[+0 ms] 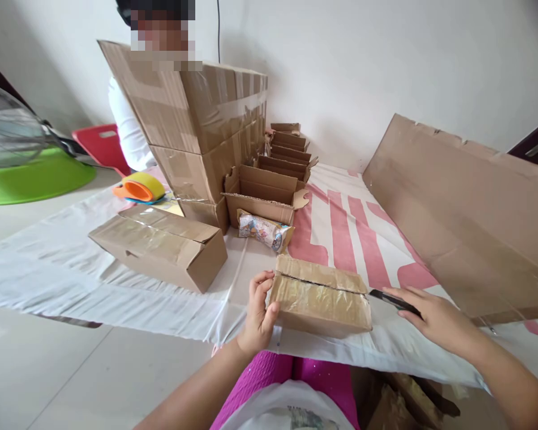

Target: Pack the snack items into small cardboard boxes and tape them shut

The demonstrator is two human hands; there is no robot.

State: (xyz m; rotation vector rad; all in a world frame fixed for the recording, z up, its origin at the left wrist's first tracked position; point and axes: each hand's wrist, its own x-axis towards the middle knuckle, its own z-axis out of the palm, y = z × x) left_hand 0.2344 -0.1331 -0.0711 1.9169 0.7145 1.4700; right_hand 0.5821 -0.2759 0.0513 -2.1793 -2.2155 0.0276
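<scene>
A taped cardboard box [320, 298] lies in front of me at the table's near edge, with a dark slit along its top seam. My left hand [260, 313] grips its left end, thumb on the near side and fingers behind. In my right hand [423, 310] is a black utility knife [396, 302], closed in the fingers, its tip by the box's right end. Just beyond the box a printed plastic packet [265, 231] leans by an open carton [266, 191]. Another closed cardboard box [161, 245] rests to the left.
A stack of taped boxes [219, 113] rises at the back left, a person in a white sleeve [128, 128] behind it. More open cartons [289, 155] line up beside it. A large cardboard sheet [466, 209] stands right; a tape roll [138, 187] and a green fan [36, 176] are left.
</scene>
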